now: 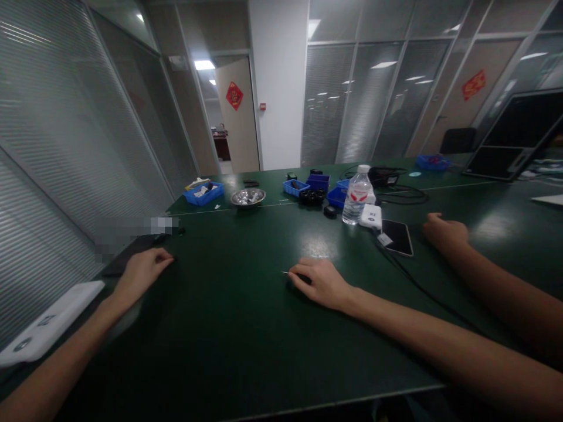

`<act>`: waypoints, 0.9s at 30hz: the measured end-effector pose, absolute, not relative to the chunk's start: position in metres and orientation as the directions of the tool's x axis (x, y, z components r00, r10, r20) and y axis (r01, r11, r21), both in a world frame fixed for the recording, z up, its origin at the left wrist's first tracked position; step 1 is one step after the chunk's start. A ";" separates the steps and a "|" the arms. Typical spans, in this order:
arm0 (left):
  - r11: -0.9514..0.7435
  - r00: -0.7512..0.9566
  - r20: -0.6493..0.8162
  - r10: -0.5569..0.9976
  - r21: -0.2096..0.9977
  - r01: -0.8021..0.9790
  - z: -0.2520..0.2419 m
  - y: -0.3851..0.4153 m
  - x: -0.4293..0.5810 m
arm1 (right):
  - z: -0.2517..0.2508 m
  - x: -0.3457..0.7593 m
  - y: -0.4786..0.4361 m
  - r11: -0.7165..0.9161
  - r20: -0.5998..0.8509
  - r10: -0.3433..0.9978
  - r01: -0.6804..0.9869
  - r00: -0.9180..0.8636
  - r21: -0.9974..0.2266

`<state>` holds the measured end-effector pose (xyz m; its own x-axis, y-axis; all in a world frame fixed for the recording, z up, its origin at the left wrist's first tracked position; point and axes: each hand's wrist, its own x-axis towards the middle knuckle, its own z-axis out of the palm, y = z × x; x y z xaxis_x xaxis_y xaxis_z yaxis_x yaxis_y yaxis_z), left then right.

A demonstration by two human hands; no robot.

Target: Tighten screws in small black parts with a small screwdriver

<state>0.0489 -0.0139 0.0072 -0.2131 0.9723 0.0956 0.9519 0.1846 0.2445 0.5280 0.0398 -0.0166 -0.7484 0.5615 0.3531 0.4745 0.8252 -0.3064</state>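
My left hand point(143, 271) rests at the left side of the dark green table point(229, 328). Its thumb and fingers are pinched together, and anything between them is too small to make out. Farther right, my right hand point(323, 282) lies low over the tabletop. Between its thumb and forefinger it pinches a thin, pale, needle-like piece point(285, 272), whose short tip sticks out to the left. Bare table lies between the two hands. A white box-shaped device point(48, 322) stands beside my left forearm.
Another person's hand point(446, 234) rests at the right, near a phone point(397, 237) and a black cable point(417, 284). Behind stand a water bottle point(357, 196), a white device point(370, 216), a metal bowl point(248, 204), a blue bin point(203, 196) and a large monitor point(519, 135).
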 end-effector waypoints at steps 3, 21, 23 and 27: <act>-0.033 0.008 0.057 0.998 0.463 0.886 0.004 -0.008 0.115 | -0.017 0.526 0.039 0.827 0.336 0.560 0.482 -0.758 -0.291; -0.341 0.376 0.137 0.916 0.761 0.552 -0.020 -0.007 0.280 | -0.014 0.527 0.039 0.836 0.281 0.544 0.480 -0.791 -0.267; -0.354 0.388 0.141 0.911 0.751 0.558 -0.020 -0.008 0.280 | -0.013 0.528 0.038 0.838 0.275 0.542 0.483 -0.794 -0.255; -0.377 0.398 0.153 0.905 0.724 0.578 -0.020 -0.008 0.280 | -0.014 0.528 0.037 0.845 0.278 0.529 0.470 -0.802 -0.254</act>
<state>0.2795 -0.0077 -0.0203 0.3979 0.9046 0.1526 0.5785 -0.3765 0.7236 0.5277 0.0371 -0.0137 -0.8017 0.5293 0.2776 0.4701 0.8452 -0.2540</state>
